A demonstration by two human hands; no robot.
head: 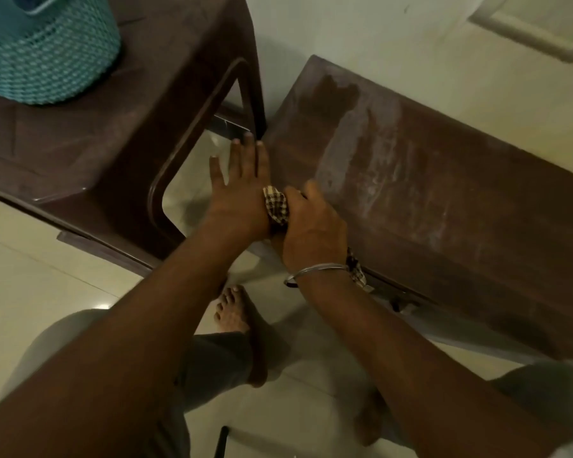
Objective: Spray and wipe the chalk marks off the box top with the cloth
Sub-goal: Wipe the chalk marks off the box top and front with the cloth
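A long dark brown box (444, 200) runs from the centre toward the right, its top smeared with whitish chalk marks (354, 137). My right hand (311, 226), with a metal bangle on the wrist, is closed around a bunched brown-and-cream checked cloth (276, 208) at the box's near left corner. My left hand (242, 186) lies flat beside it with fingers spread, its edge touching the cloth. A loose end of the cloth hangs below my right wrist. No spray bottle is in view.
A brown plastic table (90, 133) stands to the left, almost touching the box, with a teal woven basket (47, 51) on it. Pale floor tiles (47, 292) lie below. My bare feet (235, 312) stand close to the box's front edge.
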